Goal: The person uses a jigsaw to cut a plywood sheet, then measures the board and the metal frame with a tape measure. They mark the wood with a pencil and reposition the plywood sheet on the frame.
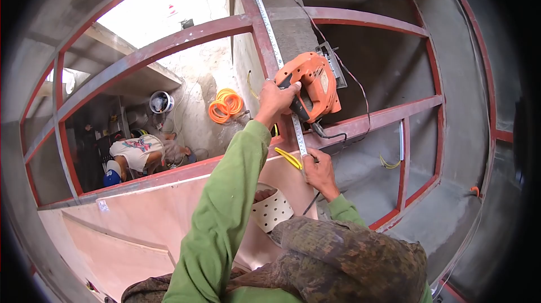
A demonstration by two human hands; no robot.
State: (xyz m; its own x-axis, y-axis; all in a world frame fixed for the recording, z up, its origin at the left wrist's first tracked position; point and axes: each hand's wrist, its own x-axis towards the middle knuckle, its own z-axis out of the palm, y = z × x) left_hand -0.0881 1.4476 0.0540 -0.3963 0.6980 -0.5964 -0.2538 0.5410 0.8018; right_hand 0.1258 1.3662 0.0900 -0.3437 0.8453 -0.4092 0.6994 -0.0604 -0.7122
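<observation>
An orange jigsaw (318, 80) with a black handle lies on the red metal frame (366, 126). My left hand (275, 102) has its fingers wrapped round the handle. A long metal ruler (265, 18) runs down the frame and passes under the saw. Its near end (300, 136) meets my right hand (320, 170), whose fingers are closed on it. Beside that hand sits a yellow object (288, 157), slim and forked like tool handles. A black cord (328, 135) loops from the back of the saw.
Pinkish plywood (141, 213) covers the lower left, with a dotted white sandal (272, 210) on it. Far below, another person (138, 152) bends near a white bucket (162, 102) and a coiled orange hose (225, 105). Openings lie between the red beams.
</observation>
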